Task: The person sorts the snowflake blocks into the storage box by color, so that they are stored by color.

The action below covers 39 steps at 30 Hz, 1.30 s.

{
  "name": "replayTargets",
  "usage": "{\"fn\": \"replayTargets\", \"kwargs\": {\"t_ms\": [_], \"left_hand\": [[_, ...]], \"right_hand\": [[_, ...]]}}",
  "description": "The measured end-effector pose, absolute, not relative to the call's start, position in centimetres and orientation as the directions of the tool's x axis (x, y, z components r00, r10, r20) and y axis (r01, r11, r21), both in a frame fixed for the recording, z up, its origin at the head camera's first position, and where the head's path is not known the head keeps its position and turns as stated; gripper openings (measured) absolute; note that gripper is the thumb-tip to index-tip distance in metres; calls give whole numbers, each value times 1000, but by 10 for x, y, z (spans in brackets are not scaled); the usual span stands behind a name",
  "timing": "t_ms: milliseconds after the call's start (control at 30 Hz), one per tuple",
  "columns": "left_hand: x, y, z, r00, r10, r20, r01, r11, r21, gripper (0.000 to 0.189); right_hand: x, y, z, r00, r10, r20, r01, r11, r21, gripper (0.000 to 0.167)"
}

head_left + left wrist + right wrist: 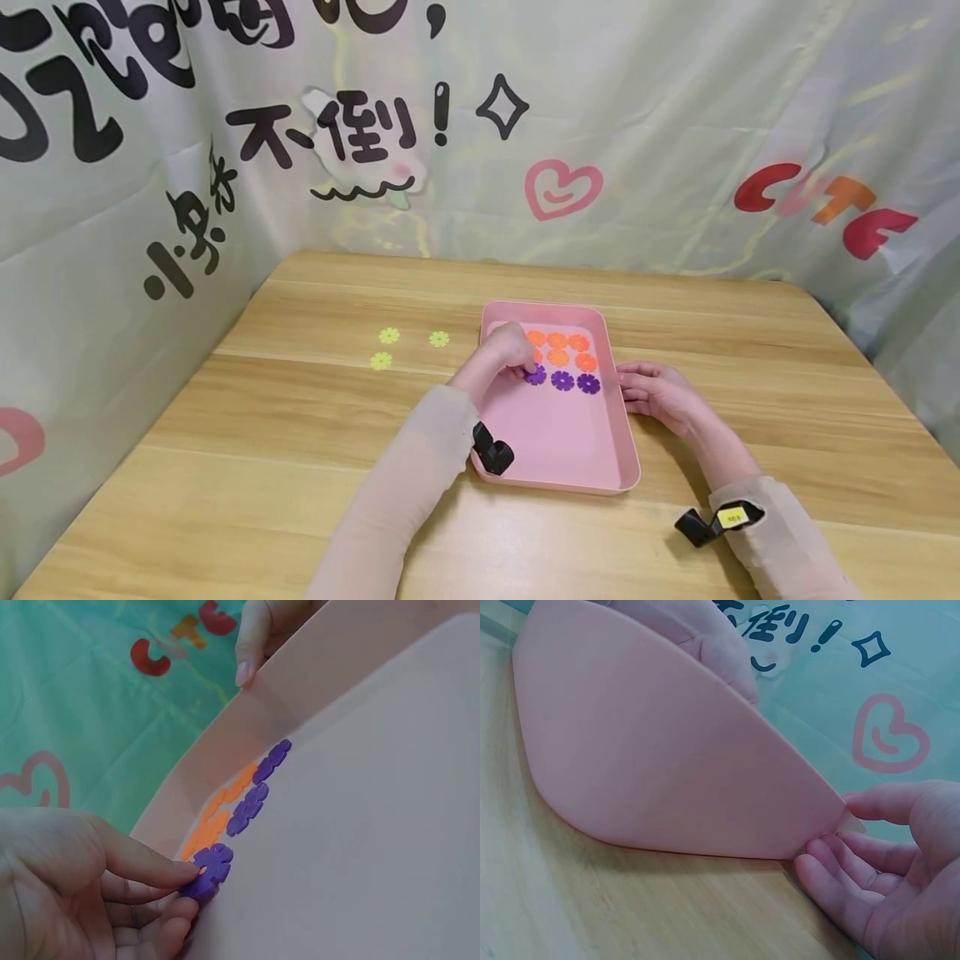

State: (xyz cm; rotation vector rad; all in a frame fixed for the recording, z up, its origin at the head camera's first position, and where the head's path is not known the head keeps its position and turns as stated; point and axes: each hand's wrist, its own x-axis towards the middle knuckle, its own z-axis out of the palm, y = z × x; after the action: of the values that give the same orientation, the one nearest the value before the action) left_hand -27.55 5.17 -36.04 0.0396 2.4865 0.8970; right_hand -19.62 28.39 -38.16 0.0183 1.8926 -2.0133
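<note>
My left hand (510,346) reaches over the near-left wall of a pink tray (551,450). Its thumb and fingers pinch a purple flower-shaped plastic disc (214,862) by the edge, tilted up in the left wrist view. Two more purple discs (575,382) lie flat to its right in a row. Beyond them, several orange discs (557,341) form two rows, partly hidden by the left hand. Outside the tray, my right hand (663,393) touches the right wall. In the right wrist view, its fingertips (810,866) rest against the outer side, with one digit at the rim.
Three yellow flower-shaped discs (389,335) lie on the wooden table (247,475), left of the tray. A printed curtain (660,125) hangs behind and along the sides of the table. Black camera mounts (491,450) sit on both wrists.
</note>
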Motion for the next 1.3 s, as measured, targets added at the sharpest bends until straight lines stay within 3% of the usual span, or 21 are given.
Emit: {"fn": "replayTargets", "kwargs": {"t_ms": [500, 667, 867, 1300], "left_hand": [[-276, 46, -355, -878, 201, -434, -212, 651, 729, 7], [-275, 35, -351, -871, 294, -393, -236, 451, 861, 5], [-276, 13, -348, -885, 376, -275, -168, 293, 941, 23], [-286, -69, -339, -951, 217, -220, -190, 154, 970, 37]], "right_hand": [[-195, 284, -381, -929, -259, -266, 282, -28, -959, 19], [-195, 283, -380, -929, -256, -268, 283, -23, -959, 21], [-195, 283, -382, -928, -259, -267, 281, -19, -960, 25], [-196, 284, -382, -929, -266, -258, 271, -12, -963, 28]]}}
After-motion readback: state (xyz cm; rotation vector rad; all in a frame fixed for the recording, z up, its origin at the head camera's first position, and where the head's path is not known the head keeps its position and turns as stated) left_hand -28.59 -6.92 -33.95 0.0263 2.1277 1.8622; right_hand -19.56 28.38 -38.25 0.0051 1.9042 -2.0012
